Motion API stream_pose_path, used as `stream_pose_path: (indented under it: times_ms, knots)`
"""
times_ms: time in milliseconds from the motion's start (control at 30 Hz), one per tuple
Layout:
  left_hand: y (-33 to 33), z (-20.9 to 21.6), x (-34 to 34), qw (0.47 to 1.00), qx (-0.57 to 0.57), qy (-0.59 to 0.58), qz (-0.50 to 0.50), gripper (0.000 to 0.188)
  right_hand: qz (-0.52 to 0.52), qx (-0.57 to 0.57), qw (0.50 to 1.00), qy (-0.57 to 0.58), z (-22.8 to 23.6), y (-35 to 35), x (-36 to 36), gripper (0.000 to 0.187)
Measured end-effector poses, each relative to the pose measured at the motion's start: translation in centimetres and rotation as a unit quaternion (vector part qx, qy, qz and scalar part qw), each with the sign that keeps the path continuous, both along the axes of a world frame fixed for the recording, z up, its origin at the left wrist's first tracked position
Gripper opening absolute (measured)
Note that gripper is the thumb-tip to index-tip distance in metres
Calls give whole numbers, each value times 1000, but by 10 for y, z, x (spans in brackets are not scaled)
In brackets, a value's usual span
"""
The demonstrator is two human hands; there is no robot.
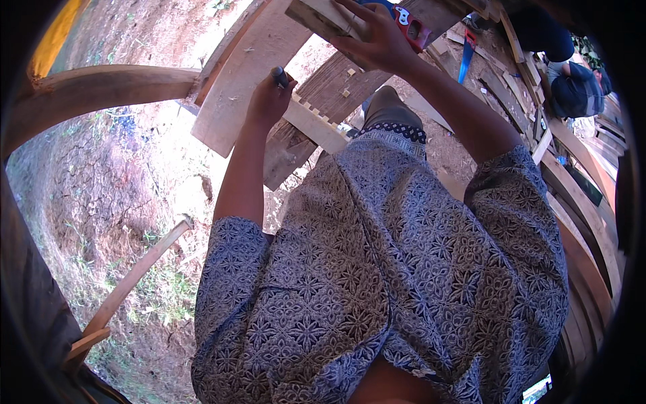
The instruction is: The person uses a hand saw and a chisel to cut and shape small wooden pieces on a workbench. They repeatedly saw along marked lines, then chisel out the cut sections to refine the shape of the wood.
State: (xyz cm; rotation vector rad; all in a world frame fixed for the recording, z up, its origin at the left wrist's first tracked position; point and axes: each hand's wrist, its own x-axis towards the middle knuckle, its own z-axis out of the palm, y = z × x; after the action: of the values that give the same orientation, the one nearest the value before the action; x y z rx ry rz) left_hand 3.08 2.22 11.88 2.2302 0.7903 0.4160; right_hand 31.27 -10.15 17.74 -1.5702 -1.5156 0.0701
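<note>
My left hand (269, 102) is closed round a dark, round-ended handle (278, 75) that sticks up out of the fist; the rest of that tool is hidden. It is held over a wide pale plank (250, 60). Farther up and to the right, my right hand (378, 39) grips a thick wooden block (324, 19) with fingers spread along it. Between my arms lies a narrow board with a row of notches (315, 126), next to a rough, weathered plank (340, 91) with small wood chips on it.
A handsaw (465, 57) with a red handle and blue blade lies on the ground; another red saw handle (412, 28) is just beyond my right hand. Timber is stacked along the right (582, 188), with another person (575, 89) nearby. A curved beam (114, 86) crosses at left.
</note>
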Motion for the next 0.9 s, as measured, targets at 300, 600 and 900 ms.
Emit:
stream_pose_path:
  times_ms: [300,600,900]
  knots:
    - [-3,-14,-8,997,-17,-70,-10,47,38,56,993,-102,74,20,-106,80]
    - [1,-15,-9,1000,21,21,-3,16,5,56,998,36,82,44,-93,54]
    - [5,-31,-11,996,84,-16,-19,20,19,-96,966,-238,63,19,-96,65]
